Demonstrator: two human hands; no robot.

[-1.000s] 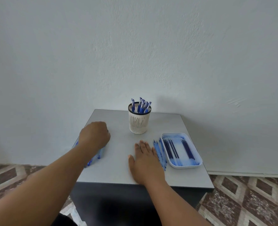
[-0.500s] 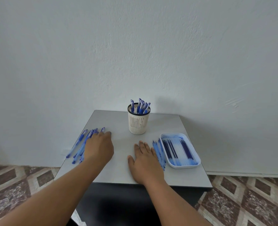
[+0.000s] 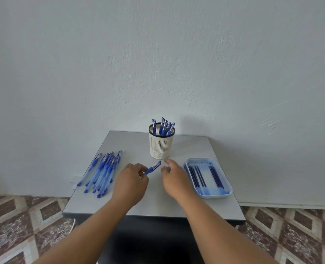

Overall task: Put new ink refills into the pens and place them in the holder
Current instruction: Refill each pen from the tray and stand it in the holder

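My left hand [image 3: 131, 180] pinches a blue pen [image 3: 153, 167] above the middle of the grey table [image 3: 157, 202], its capped end pointing up and right. My right hand [image 3: 174, 177] hovers just right of that pen with fingers loosely spread, holding nothing. A pile of several blue pens [image 3: 102, 172] lies on the table's left side. The white slotted holder [image 3: 161, 142] stands at the back centre with several pens upright in it. A white tray [image 3: 223, 195] on the right holds several dark blue refills [image 3: 201, 176].
The table stands against a plain white wall. Its front edge runs near my forearms, and patterned floor tiles show on both sides. Bare tabletop lies between the pen pile and the tray.
My left hand left the pen pile and moved right to the centre, lifting one pen. My right hand rose off the table and moved toward the pen.
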